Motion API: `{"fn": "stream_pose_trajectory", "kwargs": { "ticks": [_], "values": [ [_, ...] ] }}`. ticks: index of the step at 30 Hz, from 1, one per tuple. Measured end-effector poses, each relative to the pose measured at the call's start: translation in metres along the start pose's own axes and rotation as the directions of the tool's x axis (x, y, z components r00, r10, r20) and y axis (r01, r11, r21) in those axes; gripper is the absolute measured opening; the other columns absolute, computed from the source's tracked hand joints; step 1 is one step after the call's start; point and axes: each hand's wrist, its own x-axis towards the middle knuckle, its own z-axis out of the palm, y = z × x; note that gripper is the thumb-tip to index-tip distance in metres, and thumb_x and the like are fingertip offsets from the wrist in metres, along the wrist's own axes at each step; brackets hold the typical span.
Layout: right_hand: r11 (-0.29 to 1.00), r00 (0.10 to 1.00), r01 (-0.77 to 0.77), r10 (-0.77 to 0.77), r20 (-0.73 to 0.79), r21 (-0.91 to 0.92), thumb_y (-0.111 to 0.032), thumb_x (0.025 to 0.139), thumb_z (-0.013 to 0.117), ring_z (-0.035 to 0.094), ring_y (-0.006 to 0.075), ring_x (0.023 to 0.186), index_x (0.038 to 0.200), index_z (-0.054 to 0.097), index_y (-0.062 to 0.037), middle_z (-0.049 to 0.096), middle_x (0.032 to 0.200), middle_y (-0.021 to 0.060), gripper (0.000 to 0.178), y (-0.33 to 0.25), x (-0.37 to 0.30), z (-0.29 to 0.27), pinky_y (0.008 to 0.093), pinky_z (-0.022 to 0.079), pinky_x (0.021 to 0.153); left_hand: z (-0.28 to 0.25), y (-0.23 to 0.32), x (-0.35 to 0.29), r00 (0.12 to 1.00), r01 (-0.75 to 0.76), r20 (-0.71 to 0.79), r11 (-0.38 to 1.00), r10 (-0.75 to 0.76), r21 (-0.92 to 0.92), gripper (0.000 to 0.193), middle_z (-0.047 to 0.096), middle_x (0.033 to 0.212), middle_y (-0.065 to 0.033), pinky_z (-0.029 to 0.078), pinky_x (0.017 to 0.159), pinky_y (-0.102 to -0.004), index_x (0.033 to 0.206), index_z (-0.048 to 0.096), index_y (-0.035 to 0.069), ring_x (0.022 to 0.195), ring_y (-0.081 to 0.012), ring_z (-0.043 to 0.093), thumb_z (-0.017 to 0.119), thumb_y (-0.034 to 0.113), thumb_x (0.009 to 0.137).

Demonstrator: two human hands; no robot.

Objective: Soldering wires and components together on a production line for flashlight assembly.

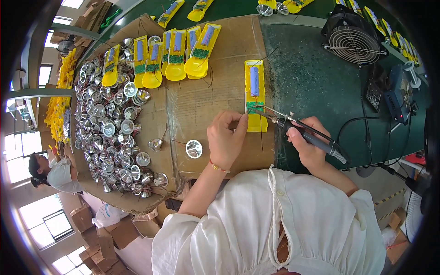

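A yellow plastic housing (257,125) lies on the cardboard in front of me, with a blue cylindrical battery (254,81) and a green circuit board (255,104) in it. Thin dark wires stick out from it. My left hand (224,138) is at the board's left edge, thumb and forefinger pinched together; whatever is between them is too small to make out. In my right hand (308,149) is a soldering iron (316,141), gripped like a pen. Its tip end and a thin metal feed tube reach over the board.
Silvery reflector cups (109,129) are heaped at the left, and one loose reflector (194,149) lies near my left wrist. Several filled yellow housings (176,68) line the far side. A black fan (355,40) and a blue soldering station (398,101) with cables stand at right.
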Motion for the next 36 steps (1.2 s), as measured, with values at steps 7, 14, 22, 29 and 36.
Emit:
{"fn": "stream_pose_trajectory", "kwargs": {
  "ticks": [7, 14, 22, 29, 36],
  "values": [
    [0.99, 0.997, -0.031, 0.041, -0.067, 0.14, -0.008, 0.082, 0.06, 0.058, 0.0115, 0.062, 0.087, 0.052, 0.0028, 0.06, 0.073, 0.0105, 0.014, -0.002, -0.002, 0.003, 0.0235, 0.048, 0.057, 0.001, 0.001, 0.001, 1.0, -0.006, -0.018, 1.0, 0.006, 0.009, 0.009, 0.058, 0.07, -0.0093, 0.048, 0.052, -0.0247, 0.072, 0.059, -0.002, 0.057, -0.0166, 0.061, 0.064, 0.005, 0.076],
    [0.987, 0.995, -0.03, 0.043, -0.085, 0.156, -0.008, 0.081, 0.063, 0.056, 0.0088, 0.061, 0.087, 0.053, 0.002, 0.06, 0.069, 0.007, 0.015, -0.003, -0.003, 0.0, 0.0215, 0.045, 0.055, 0.0, 0.004, 0.0, 1.0, -0.005, 0.009, 0.998, 0.005, 0.055, 0.011, 0.059, 0.072, -0.007, 0.047, 0.056, -0.0215, 0.075, 0.058, -0.004, 0.06, -0.0088, 0.058, 0.063, 0.005, 0.079],
    [0.984, 0.994, -0.014, 0.033, -0.1, 0.18, -0.007, 0.08, 0.063, 0.056, 0.0089, 0.06, 0.087, 0.053, 0.0023, 0.06, 0.068, 0.0071, 0.016, -0.007, -0.006, -0.005, 0.0216, 0.045, 0.054, 0.002, 0.001, -0.004, 0.998, -0.019, -0.053, 0.999, 0.017, -0.034, 0.009, 0.058, 0.072, -0.0089, 0.047, 0.051, -0.0239, 0.073, 0.059, -0.002, 0.057, -0.0153, 0.059, 0.065, 0.004, 0.076],
    [0.995, 0.997, -0.032, 0.039, -0.068, 0.095, -0.008, 0.081, 0.061, 0.058, 0.0119, 0.061, 0.088, 0.052, 0.0034, 0.06, 0.073, 0.0113, 0.015, -0.004, -0.008, -0.008, 0.0235, 0.048, 0.057, 0.0, 0.003, -0.004, 0.993, -0.085, 0.083, 0.996, 0.082, 0.039, 0.007, 0.056, 0.083, -0.0066, 0.045, 0.056, -0.0222, 0.078, 0.061, -0.002, 0.066, -0.0109, 0.053, 0.065, 0.003, 0.076],
    [0.999, 1.0, -0.023, 0.023, 0.002, 0.041, -0.008, 0.082, 0.06, 0.057, 0.0119, 0.061, 0.087, 0.052, 0.0031, 0.06, 0.073, 0.011, 0.015, 0.0, -0.009, -0.008, 0.024, 0.048, 0.057, 0.001, 0.003, -0.004, 0.993, -0.095, 0.078, 0.994, 0.09, 0.06, 0.007, 0.056, 0.082, -0.007, 0.044, 0.056, -0.0227, 0.076, 0.06, -0.002, 0.063, -0.0116, 0.052, 0.065, 0.004, 0.076]
  ]
}}
